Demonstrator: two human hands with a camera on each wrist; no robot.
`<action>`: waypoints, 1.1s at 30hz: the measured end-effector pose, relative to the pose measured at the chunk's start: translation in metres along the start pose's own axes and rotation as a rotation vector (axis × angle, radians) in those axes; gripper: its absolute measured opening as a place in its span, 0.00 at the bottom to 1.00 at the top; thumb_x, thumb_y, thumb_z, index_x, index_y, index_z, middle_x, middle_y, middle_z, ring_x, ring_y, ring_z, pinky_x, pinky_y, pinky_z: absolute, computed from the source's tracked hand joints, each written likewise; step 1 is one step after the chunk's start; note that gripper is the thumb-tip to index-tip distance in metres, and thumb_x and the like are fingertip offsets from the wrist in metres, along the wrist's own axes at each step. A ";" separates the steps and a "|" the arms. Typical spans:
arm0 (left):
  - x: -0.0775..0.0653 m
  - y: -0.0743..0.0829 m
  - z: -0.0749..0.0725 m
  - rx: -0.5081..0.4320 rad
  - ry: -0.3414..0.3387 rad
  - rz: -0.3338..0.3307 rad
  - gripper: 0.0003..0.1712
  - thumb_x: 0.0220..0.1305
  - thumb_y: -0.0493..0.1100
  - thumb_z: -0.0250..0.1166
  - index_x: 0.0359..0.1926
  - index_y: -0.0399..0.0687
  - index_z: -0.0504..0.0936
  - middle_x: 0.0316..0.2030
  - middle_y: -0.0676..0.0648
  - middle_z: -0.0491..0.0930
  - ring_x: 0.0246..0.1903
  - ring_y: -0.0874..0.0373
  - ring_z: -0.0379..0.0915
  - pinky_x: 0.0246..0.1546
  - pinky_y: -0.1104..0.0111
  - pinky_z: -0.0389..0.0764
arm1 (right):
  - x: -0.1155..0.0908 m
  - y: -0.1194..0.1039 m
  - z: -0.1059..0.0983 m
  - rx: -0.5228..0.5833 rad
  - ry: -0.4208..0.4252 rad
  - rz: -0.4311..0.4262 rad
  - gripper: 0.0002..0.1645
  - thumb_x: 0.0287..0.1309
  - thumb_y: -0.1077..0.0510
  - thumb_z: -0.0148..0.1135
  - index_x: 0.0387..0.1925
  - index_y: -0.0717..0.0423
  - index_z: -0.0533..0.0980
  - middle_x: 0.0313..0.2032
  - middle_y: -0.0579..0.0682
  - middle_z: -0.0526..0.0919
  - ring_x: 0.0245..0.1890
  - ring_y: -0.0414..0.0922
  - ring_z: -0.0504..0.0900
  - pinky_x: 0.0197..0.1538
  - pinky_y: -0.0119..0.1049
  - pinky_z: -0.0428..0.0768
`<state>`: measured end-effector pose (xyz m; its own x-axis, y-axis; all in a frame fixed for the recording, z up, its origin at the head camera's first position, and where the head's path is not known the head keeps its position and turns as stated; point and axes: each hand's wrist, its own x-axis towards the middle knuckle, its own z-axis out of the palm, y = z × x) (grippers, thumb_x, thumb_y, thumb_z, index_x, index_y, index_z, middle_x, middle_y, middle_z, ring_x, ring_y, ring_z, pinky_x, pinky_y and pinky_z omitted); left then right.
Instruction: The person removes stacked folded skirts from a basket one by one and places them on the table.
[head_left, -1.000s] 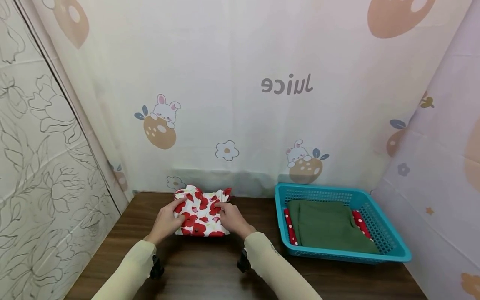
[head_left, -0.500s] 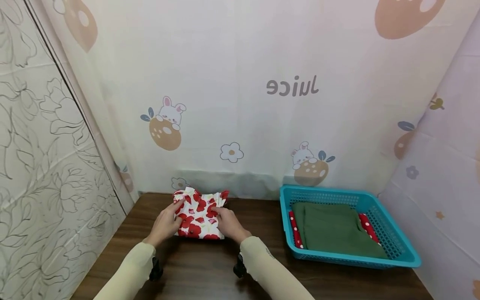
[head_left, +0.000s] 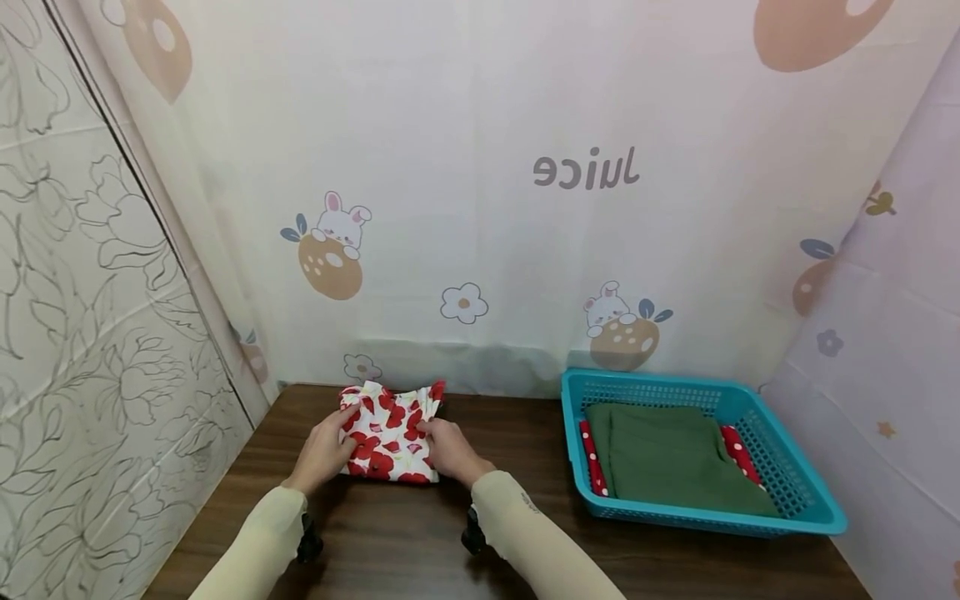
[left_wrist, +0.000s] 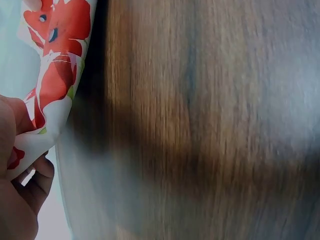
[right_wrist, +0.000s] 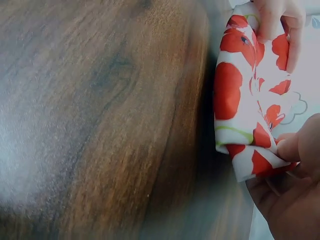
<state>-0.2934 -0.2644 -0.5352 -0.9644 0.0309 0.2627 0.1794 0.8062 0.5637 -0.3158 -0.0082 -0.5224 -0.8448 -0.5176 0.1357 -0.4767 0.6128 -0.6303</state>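
Note:
A folded white cloth with red flowers (head_left: pixel 386 435) lies over the dark table near its back edge. My left hand (head_left: pixel 324 450) pinches its left side, thumb on top; in the left wrist view, curled fingers (left_wrist: pixel 44 176) show beneath the cloth (left_wrist: pixel 59 80). On the opposite side, my right hand (head_left: pixel 453 451) grips the right edge. The right wrist view has the thumb (right_wrist: pixel 289 148) over the cloth (right_wrist: pixel 229 92), with the other fingers tucked under its corner. Its layers look stacked and a little ruffled along the far edge.
A turquoise plastic basket (head_left: pixel 701 523) stands at the right of the table (head_left: pixel 390 542). Inside it lies a folded green cloth (head_left: pixel 667 458) over a red one with white dots (head_left: pixel 738 454). Printed curtains (head_left: pixel 480 208) close off the back and sides.
Both hands have shifted the floral cloth slightly left and nearer to me, keeping their hold. The basket has stayed in place; the head view has turned a little.

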 end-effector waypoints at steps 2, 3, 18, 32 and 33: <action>0.000 -0.002 -0.001 0.007 0.001 0.005 0.35 0.61 0.29 0.63 0.71 0.40 0.73 0.65 0.29 0.74 0.58 0.37 0.76 0.62 0.39 0.74 | 0.002 -0.001 0.001 -0.027 -0.015 0.004 0.20 0.71 0.70 0.55 0.60 0.64 0.80 0.56 0.59 0.85 0.47 0.44 0.81 0.52 0.39 0.84; 0.000 -0.003 -0.003 0.012 0.004 0.010 0.35 0.61 0.29 0.63 0.71 0.40 0.73 0.65 0.29 0.74 0.58 0.37 0.76 0.62 0.39 0.74 | 0.003 -0.003 0.001 -0.040 -0.027 0.009 0.20 0.71 0.69 0.55 0.61 0.63 0.80 0.55 0.58 0.85 0.47 0.44 0.81 0.52 0.38 0.84; 0.005 -0.022 -0.016 0.059 -0.019 -0.046 0.34 0.62 0.30 0.61 0.71 0.38 0.72 0.67 0.28 0.71 0.61 0.34 0.74 0.63 0.38 0.72 | 0.010 -0.026 0.006 -0.132 -0.078 -0.013 0.23 0.70 0.67 0.57 0.64 0.65 0.77 0.56 0.59 0.84 0.53 0.45 0.83 0.58 0.39 0.83; -0.001 -0.025 -0.022 0.143 -0.131 -0.161 0.35 0.60 0.33 0.60 0.71 0.33 0.70 0.67 0.24 0.67 0.65 0.27 0.67 0.63 0.35 0.70 | 0.007 -0.010 -0.007 -0.111 -0.123 0.027 0.17 0.70 0.64 0.56 0.55 0.65 0.81 0.55 0.59 0.83 0.50 0.46 0.78 0.51 0.38 0.81; -0.002 -0.025 -0.023 0.162 -0.135 -0.172 0.35 0.60 0.34 0.60 0.70 0.32 0.70 0.67 0.23 0.66 0.64 0.26 0.67 0.63 0.34 0.70 | 0.006 -0.009 -0.010 -0.112 -0.130 0.044 0.17 0.71 0.63 0.57 0.56 0.65 0.81 0.56 0.60 0.82 0.52 0.47 0.79 0.54 0.41 0.81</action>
<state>-0.2912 -0.2985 -0.5322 -0.9971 -0.0446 0.0612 -0.0118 0.8900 0.4559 -0.3195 -0.0107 -0.5082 -0.8304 -0.5571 0.0051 -0.4700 0.6956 -0.5434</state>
